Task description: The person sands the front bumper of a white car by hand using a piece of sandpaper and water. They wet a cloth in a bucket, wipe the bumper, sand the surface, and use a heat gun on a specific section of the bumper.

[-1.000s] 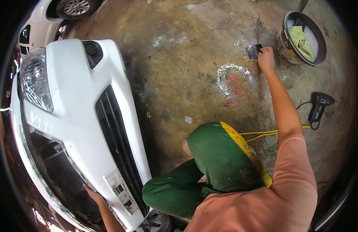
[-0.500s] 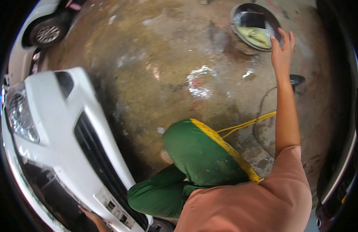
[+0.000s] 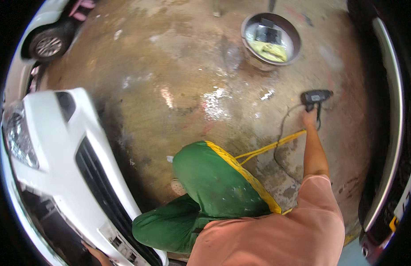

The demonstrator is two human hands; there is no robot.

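On the floor to the right, a black heat gun (image 3: 316, 96) lies on its side with its cord trailing back toward me. My right hand (image 3: 309, 119) is closed around its handle at the end of my outstretched arm. At the lower left, my left hand (image 3: 93, 253) is at the edge of a large white car bumper (image 3: 50, 137). Its fingers bend over that edge and are partly hidden. A clear headlight (image 3: 20, 135) sits at the bumper's far left end.
A dark round bucket (image 3: 298, 44) stands ahead, holding a yellow-green cloth (image 3: 270, 51) and a black flat piece in whitish liquid. A yellow hose or cord (image 3: 272, 145) crosses the wet concrete floor. Another car's wheel (image 3: 49, 46) is far left; a vehicle's long pale edge (image 3: 394, 102) runs along the right.
My right hand has drawn back from beside the bucket to the heat gun and closed on its handle. My view has shifted slightly. The left hand stays at the bumper.
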